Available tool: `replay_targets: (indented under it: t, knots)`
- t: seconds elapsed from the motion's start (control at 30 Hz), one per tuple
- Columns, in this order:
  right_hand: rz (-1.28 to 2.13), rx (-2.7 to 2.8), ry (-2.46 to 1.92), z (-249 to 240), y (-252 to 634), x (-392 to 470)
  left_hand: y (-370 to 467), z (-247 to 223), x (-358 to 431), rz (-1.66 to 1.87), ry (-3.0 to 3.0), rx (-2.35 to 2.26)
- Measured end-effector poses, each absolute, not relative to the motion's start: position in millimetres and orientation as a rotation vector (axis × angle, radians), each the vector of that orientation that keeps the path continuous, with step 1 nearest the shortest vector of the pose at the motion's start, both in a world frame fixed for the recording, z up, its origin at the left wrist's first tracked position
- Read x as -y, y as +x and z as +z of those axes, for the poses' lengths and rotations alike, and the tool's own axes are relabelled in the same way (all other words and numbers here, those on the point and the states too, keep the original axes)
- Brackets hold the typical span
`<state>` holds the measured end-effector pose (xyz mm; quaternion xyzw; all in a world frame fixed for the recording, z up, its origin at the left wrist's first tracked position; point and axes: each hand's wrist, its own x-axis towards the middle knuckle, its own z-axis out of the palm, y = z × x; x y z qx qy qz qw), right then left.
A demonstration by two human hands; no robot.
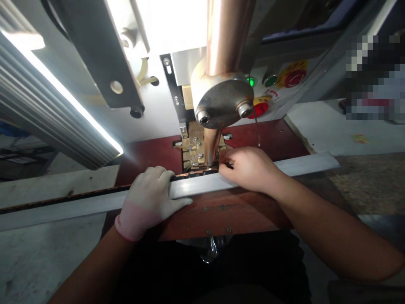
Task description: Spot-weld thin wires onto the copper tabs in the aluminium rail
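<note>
A long silver metal bar [202, 184] lies across the reddish-brown board [193, 215], with a dark, copper-edged strip [95, 192] along its far side. My left hand [148, 198], in a white glove with a pink cuff, grips the bar left of the copper rod [211, 145]. Its thumb lies on the near side and its fingers on the far side. Bare, my right hand [248, 169] is closed at the bar's far edge, just right of the rod tip. Whatever its fingertips hold is hidden. Behind the rod tip sits a brass fixture [194, 147] with screws.
A thick copper column with a round metal clamp [223, 101] hangs over the work. Behind it on the right are a red emergency button [295, 78] and a lit green light [251, 81]. A bright lamp [72, 101] slants in from the left.
</note>
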<state>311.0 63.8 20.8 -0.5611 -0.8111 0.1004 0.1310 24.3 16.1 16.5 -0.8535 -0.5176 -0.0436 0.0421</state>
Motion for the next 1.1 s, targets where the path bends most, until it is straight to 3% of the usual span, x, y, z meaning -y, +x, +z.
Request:
replay_targets:
  t: [1.1]
  knots:
    - [0.467, 2.223, -1.557, 19, 318, -71, 1, 23, -17, -0.084, -2.580, 1.735]
